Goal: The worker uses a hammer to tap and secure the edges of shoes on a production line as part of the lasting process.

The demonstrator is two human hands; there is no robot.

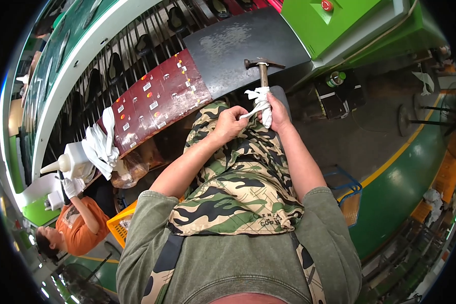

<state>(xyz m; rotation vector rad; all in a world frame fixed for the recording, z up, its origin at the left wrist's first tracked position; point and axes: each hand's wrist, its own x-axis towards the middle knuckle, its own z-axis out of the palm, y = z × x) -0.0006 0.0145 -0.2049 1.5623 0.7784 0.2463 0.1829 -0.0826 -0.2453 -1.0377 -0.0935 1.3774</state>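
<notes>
A hammer (263, 77) points away from me over my lap, its dark metal head at the far end. White cloth (259, 97) is wrapped around its handle. My right hand (278, 112) is closed around the wrapped handle from the right side. With fingers pinched together, my left hand (231, 123) holds a loose strip of that cloth, drawn out to the left of the handle. Below both hands lies my camouflage apron (238, 187). The lower end of the handle is partly hidden by my right hand and the cloth.
Ahead is a bench with a dark grey sheet (248, 43) and a maroon stickered panel (157, 99). White gloves (100, 147) and a white nozzle bottle (71, 159) lie left. A green machine (334, 25) stands right. A person in orange (83, 225) works at left.
</notes>
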